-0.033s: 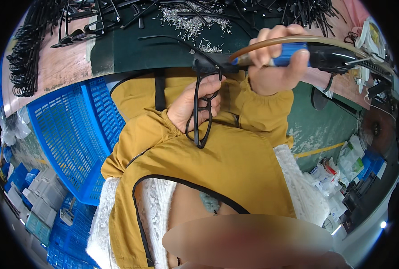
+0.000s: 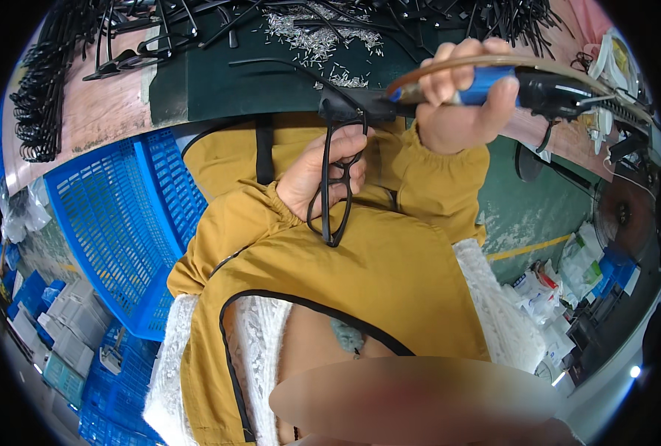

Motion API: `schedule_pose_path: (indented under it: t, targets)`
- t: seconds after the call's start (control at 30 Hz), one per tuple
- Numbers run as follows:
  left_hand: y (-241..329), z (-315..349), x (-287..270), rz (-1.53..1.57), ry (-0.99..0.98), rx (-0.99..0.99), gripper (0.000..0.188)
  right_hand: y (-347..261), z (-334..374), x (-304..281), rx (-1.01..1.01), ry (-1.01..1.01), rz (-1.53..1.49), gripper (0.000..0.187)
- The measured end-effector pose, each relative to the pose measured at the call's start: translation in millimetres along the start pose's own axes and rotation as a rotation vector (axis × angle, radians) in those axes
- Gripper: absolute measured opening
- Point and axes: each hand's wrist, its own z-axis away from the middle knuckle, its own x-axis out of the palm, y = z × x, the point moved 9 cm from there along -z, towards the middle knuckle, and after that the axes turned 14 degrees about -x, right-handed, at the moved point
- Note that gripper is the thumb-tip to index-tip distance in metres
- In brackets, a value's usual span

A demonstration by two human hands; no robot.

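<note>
My left hand [image 2: 312, 178] is closed on a black eyeglass frame [image 2: 338, 236], held at the table's near edge above my lap. One temple of the frame reaches up over the dark mat; the other hangs down across the rims. A blue and black power screwdriver [image 2: 486, 83] is gripped in my right hand [image 2: 464, 123], its tip pointing left toward the frame's hinge corner. The tip stands a little apart to the right of that corner. Along the tool's far side curves a brown strip or hose. On the mat beyond the frame lies a pile of small silvery screws [image 2: 315, 37].
Many black glasses parts [image 2: 37, 111] are heaped along the table's left side, with more temples [image 2: 520, 18] at the back right. A blue plastic basket [image 2: 107, 223] stands at my left. A fan [image 2: 624, 214] and plastic bags [image 2: 546, 297] are at right.
My right hand has shifted slightly right with the screwdriver, drawing its tip away from the glasses. The left hand and the eyeglass frame have stayed put.
</note>
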Motion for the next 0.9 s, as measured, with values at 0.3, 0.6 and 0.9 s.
schedule_pose_path:
  t: [0.3,0.6,0.9]
  targets:
    - [64.0,41.7,22.3,-0.305,-0.141,0.274,0.043,17.2,-24.4,-56.8,0.079,0.022,0.275,0.031]
    - [82.0,81.8,62.4,-0.754,0.224,1.306,0.031,22.2,-38.5,-49.2,0.075,0.238,0.106,0.033]
    - [57.9,75.7,46.8,-1.020,0.399,1.277,0.026,34.2,-27.5,-23.7,0.259,-0.074,0.014,0.037]
